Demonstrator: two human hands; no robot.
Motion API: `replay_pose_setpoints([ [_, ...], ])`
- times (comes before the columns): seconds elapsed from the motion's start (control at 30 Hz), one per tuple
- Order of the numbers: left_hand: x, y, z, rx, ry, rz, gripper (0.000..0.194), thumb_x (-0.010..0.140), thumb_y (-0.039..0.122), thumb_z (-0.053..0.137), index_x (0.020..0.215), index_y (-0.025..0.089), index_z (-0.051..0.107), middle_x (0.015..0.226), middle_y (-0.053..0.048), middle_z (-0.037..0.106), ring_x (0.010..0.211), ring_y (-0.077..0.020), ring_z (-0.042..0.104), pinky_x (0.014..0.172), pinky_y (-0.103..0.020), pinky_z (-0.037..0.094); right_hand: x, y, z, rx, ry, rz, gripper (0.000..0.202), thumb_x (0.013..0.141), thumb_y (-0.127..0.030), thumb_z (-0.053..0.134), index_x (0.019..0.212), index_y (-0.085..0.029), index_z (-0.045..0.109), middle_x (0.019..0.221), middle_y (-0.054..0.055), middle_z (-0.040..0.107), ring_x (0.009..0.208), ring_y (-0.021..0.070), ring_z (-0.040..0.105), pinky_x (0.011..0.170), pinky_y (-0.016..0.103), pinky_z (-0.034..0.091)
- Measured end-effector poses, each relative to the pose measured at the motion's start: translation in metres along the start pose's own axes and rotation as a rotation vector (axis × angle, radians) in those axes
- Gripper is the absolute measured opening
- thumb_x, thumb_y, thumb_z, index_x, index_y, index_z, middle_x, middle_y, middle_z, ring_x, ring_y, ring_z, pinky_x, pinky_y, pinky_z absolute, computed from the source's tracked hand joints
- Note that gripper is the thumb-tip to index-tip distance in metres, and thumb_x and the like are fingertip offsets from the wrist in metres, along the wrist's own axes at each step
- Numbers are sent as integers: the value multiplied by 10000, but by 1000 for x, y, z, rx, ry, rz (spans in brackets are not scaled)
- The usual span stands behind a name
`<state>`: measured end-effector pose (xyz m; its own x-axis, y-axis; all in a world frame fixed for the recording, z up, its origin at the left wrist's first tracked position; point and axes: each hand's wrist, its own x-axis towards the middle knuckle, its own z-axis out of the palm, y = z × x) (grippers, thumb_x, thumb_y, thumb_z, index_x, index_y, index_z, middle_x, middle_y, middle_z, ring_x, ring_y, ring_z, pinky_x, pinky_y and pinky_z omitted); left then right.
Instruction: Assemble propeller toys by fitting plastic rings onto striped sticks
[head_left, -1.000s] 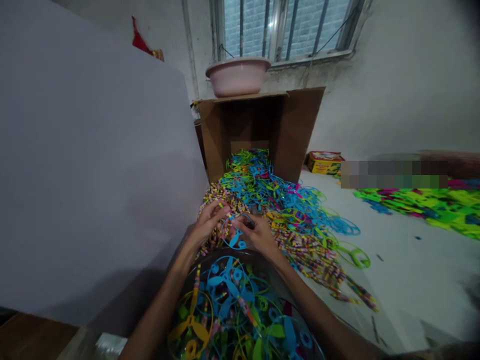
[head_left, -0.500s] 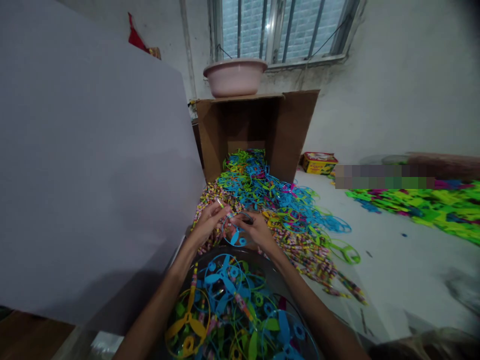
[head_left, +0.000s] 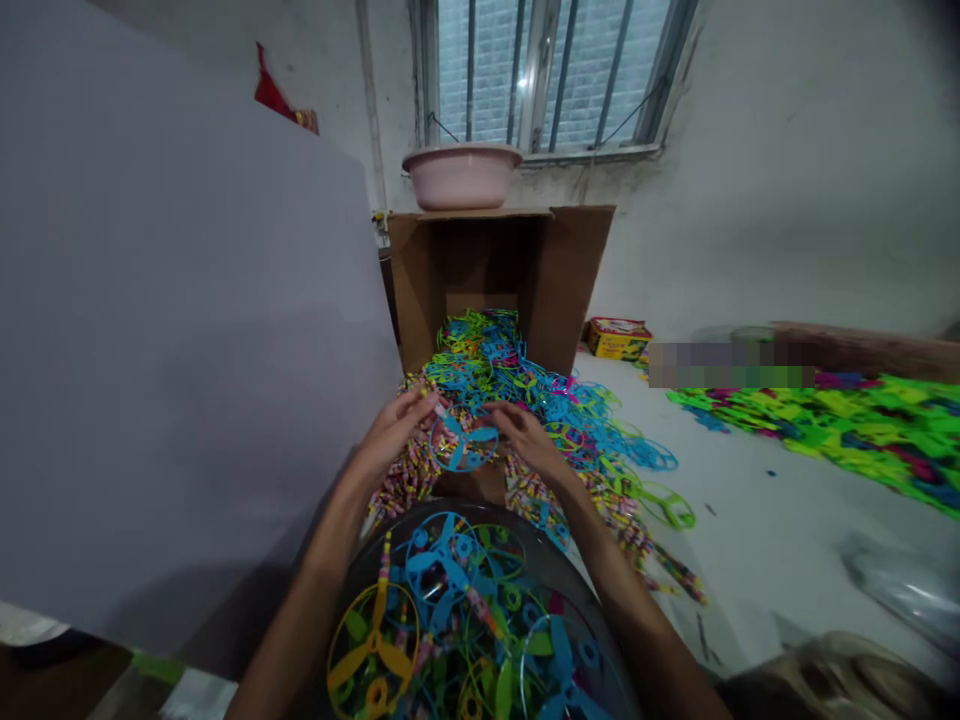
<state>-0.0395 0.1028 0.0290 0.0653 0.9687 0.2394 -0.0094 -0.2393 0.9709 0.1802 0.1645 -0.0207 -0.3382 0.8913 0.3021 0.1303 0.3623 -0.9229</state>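
A blue ringed propeller point(head_left: 463, 443) hangs between my hands, above the near edge of the heap. My left hand point(head_left: 400, 425) is closed, its thumb and fingertips pinched at a small stick near the propeller's upper left. On the propeller's right, my right hand point(head_left: 521, 435) has its fingers apart, close to the ring, with nothing visible gripped. Striped beaded sticks point(head_left: 409, 470) lie thick around both hands. Below my wrists, a dark round tub point(head_left: 592, 600) holds blue, green and orange propellers, some with sticks attached.
A cardboard box point(head_left: 574, 290) lies open, spilling propellers point(head_left: 480, 350); a pink basin point(head_left: 463, 180) sits on it. A grey panel point(head_left: 225, 350) stands at left. Right are a yellow-red box point(head_left: 619, 340), a bright green pile point(head_left: 862, 420) and clear plastic point(head_left: 900, 580).
My hands have moved apart, and my right hand's fingers have opened. The blue propeller now shows face-on, slightly higher. The camera view has shifted a little.
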Motion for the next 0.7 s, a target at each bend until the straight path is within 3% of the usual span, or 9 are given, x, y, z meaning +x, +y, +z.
replay_pose_setpoints([
  [0.03,-4,8,-2,-15,-21,-2,399,785,555,693,889,171,666,745,-12,661,631,-120,607,566,-204,459,4,6,-7,-58,59,32,561,914,-665,436,1133,-196,650,1052,86,734,905,209,694,770,306,545],
  [0.1,-13,20,-5,33,-189,-73,457,840,612,597,909,166,673,691,-35,676,573,-143,628,518,-224,448,12,23,-22,-300,174,116,592,990,-600,261,1144,-174,642,1086,111,724,938,213,698,788,311,548],
  [0.17,-14,25,-2,208,-318,-144,584,884,692,445,912,157,678,671,-67,693,522,-168,632,476,-249,431,17,45,-34,-526,219,197,492,1008,-487,310,1134,-155,650,1110,133,713,1004,234,682,857,338,526],
  [0.23,-6,17,5,512,-266,-118,659,929,699,296,901,158,672,733,-78,716,553,-170,646,502,-258,445,18,69,-41,-675,203,267,326,962,-386,480,1096,-161,674,1153,148,696,1099,263,642,943,375,482],
  [0.3,11,-2,11,819,-181,-73,622,976,626,253,887,168,664,783,-60,720,645,-164,663,593,-257,477,15,92,-40,-816,152,333,240,901,-331,610,1040,-156,694,1174,153,680,1163,279,601,1005,418,441],
  [0.37,31,-29,15,961,-222,-128,471,970,542,417,848,166,673,779,-53,714,733,-179,676,683,-273,496,11,110,-35,-944,91,387,243,891,-337,651,1018,-133,691,1167,139,672,1180,272,584,1033,463,422],
  [0.43,48,-57,17,1032,-259,-210,306,902,440,617,825,151,682,806,-56,712,806,-193,681,774,-313,518,8,122,-30,-1053,50,412,261,923,-350,626,1040,-122,675,1172,115,662,1189,258,573,1046,491,413],
  [0.53,63,-94,18,1109,-243,-298,241,907,360,650,1008,143,674,1037,-79,695,976,-203,662,893,-401,530,7,130,-27,-1172,19,408,262,952,-336,589,1094,-128,659,1201,106,643,1213,252,551,1056,484,402],
  [0.7,78,-122,25,1115,-163,-364,284,928,322,629,1163,164,631,1202,-95,633,1086,-228,625,928,-428,533,6,128,-25,-1253,15,376,263,948,-310,587,1125,-127,651,1263,117,609,1248,261,512,1051,467,396],
])
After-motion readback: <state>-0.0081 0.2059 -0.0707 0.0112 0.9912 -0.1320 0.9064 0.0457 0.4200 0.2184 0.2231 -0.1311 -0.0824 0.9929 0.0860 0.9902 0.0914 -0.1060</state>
